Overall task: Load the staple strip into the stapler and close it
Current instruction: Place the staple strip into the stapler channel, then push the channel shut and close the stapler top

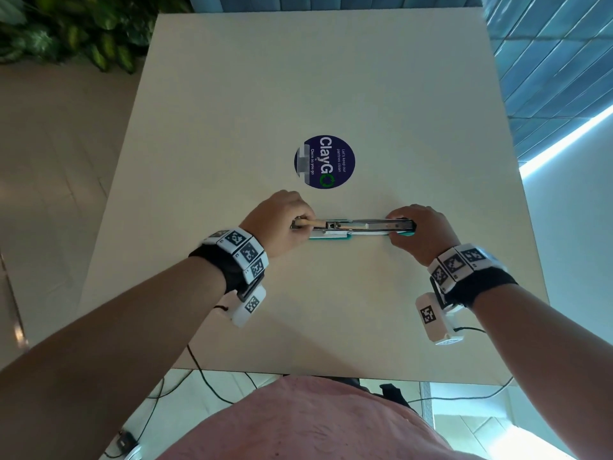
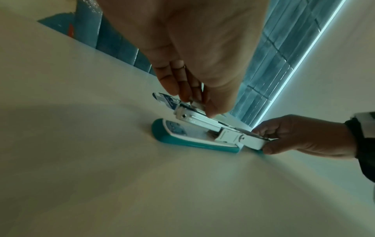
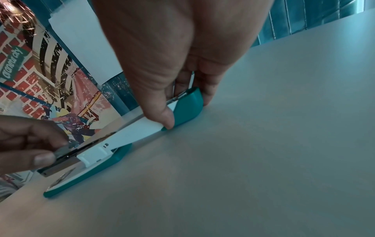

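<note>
A teal and white stapler (image 1: 351, 227) lies opened out flat along the table (image 1: 298, 310), base to the left and lid to the right. My left hand (image 1: 300, 224) pinches the staple strip (image 1: 315, 223) and holds it over the left end of the metal magazine (image 2: 198, 120). In the left wrist view the strip (image 2: 195, 104) shows between thumb and fingertips, just above the channel. My right hand (image 1: 403, 229) grips the teal lid (image 3: 188, 107) at the far right end, thumb on the near side, and holds it down on the table. Whether the strip sits in the channel is hidden by the fingers.
A round dark blue sticker (image 1: 324, 162) lies on the table just beyond the stapler. Green plants (image 1: 66, 31) stand past the far left corner. Black cables (image 1: 205, 376) hang under the near edge. A blue tiled wall (image 1: 547, 61) rises at the right.
</note>
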Available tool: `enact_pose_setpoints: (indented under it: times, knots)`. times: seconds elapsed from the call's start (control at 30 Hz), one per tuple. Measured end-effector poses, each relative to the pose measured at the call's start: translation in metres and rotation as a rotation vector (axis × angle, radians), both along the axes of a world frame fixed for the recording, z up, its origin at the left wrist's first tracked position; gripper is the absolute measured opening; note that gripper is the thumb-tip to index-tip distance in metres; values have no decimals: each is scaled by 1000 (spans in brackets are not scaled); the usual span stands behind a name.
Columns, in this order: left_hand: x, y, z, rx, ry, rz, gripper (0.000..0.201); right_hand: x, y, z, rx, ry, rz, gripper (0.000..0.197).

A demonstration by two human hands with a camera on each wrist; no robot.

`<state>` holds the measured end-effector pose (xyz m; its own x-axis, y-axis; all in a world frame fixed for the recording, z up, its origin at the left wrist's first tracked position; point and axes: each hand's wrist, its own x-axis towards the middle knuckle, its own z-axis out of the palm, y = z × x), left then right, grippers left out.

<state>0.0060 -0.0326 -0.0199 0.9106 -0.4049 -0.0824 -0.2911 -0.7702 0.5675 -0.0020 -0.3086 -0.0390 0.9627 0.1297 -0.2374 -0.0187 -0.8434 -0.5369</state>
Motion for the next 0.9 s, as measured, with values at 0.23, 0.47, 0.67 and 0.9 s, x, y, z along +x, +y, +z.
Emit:
enact_pose_setpoints:
  times: [0.23, 0.47, 0.67, 0.9]
  knots:
    - [5, 0, -4, 18, 52, -19, 5, 0, -3, -1, 19, 4, -1, 28]
    - [9, 0, 0, 31, 114, -14, 9, 1, -3, 0, 25, 3, 2, 28]
    - [6, 2, -2, -12, 116, 19, 9, -1, -2, 2, 8, 7, 7, 27]
    - [0, 12, -9, -27, 93, 70, 27, 1, -2, 2, 2, 21, 13, 34]
